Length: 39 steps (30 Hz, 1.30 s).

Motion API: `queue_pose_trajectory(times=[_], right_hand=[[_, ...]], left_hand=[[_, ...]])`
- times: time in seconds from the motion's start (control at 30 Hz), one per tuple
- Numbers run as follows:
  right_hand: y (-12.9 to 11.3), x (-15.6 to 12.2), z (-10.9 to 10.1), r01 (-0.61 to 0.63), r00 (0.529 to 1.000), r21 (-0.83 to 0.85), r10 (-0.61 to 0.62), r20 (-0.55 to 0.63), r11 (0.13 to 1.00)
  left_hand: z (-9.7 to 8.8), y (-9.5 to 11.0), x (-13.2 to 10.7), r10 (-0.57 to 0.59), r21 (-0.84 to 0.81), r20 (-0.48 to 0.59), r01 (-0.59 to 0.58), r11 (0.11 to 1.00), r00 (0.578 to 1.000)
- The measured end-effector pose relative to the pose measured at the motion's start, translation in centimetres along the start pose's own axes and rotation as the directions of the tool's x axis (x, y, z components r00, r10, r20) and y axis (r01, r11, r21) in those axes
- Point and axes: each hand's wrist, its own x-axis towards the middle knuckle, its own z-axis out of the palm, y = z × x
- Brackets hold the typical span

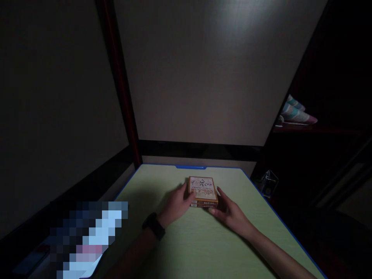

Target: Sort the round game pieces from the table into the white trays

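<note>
Near the far half of the green table lies a small stack of what looks like two flat boxes (202, 188). Its top is pale with dark brush-style characters, a reddish pattern and an orange-brown border. My left hand (178, 201), with a dark watch (154, 226) on the wrist, grips the left side, thumb over the front left corner and fingers along the edge. At the front right corner, my right hand (231, 213) cups the boxes between its thumb and fingers. The boxes' undersides and some fingertips are hidden.
The light green table (186, 248) has a blue rim. Pale panels (200, 77) rise behind it and on the left. A blurred-out patch (95, 240) covers something at lower left. Right of the table are a shiny clear package (269, 183) and striped cloth (298, 112) on a shelf.
</note>
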Motion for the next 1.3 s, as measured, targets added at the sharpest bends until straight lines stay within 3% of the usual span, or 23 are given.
queue_pose_trajectory(times=[0.07, 0.23, 0.57, 0.77, 0.87, 1.03, 1.3], right_hand=[[0.8, -0.3, 0.0, 0.046, 0.998, -0.105, -0.049, -0.026, 0.993], [1.8, 0.1, 0.0, 0.098, 0.990, -0.365, -0.129, -0.062, 0.926], [-0.3, -0.5, 0.2, 0.103, 0.994, -0.389, -0.110, 0.006, 0.915], [0.6, -0.4, -1.7, 0.020, 1.000, -0.523, -0.007, 0.027, 0.852], [0.5, -0.3, -2.6, -0.019, 0.998, -0.562, 0.048, 0.036, 0.827], [-0.6, -0.2, -2.4, 0.125, 0.985, -0.544, -0.038, 0.169, 0.830], [0.3, 0.3, -1.7, 0.176, 0.982, -0.536, -0.107, 0.159, 0.826]], left_hand=[[-0.3, -0.4, -0.4, 0.113, -0.043, 0.095, -0.109, 0.993, 0.989], [0.1, -1.8, -0.6, 0.220, 0.039, 0.062, -0.223, 0.974, 0.974], [1.5, -2.5, -0.8, 0.199, 0.160, 0.083, -0.211, 0.964, 0.976], [0.4, -1.5, -1.1, 0.180, 0.185, 0.125, -0.202, 0.962, 0.976], [0.1, -1.0, -1.2, 0.158, 0.275, 0.150, -0.195, 0.941, 0.976], [0.3, -1.2, -1.4, 0.162, 0.393, 0.148, -0.208, 0.896, 0.976], [0.6, -2.0, -1.4, 0.228, 0.435, 0.157, -0.274, 0.858, 0.961]])
